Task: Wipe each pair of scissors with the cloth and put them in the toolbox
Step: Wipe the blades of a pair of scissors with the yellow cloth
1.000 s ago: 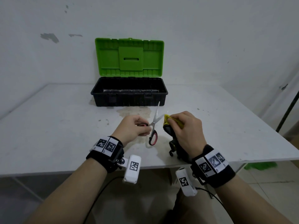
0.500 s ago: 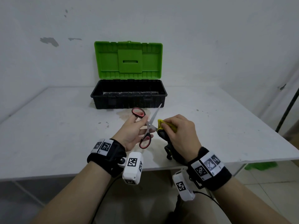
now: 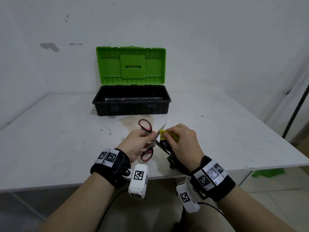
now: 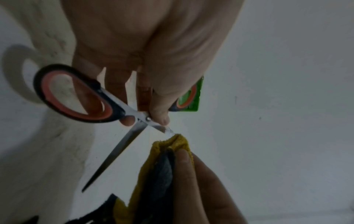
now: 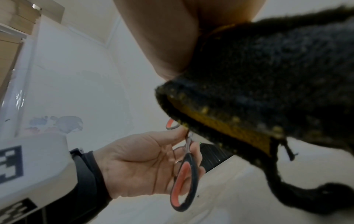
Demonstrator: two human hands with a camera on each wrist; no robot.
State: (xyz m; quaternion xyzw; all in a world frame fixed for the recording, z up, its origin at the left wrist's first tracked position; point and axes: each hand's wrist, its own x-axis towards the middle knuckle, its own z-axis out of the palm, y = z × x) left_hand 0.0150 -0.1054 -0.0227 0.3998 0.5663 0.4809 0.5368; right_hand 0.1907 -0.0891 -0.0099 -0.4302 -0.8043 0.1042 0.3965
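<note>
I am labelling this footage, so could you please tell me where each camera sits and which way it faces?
Head: worn above, looking forward and down at the white table, open green-lidded black toolbox and both forearms.
Left wrist: along the left hand at the red-and-black-handled scissors.
Right wrist: under the right hand, past the yellow-and-black cloth.
All three share the scissors and cloth.

Head overhead; wrists close; all share scissors [image 3: 151,138].

One scissors [image 3: 151,139] blade cloth-covered [image 3: 164,139]
</note>
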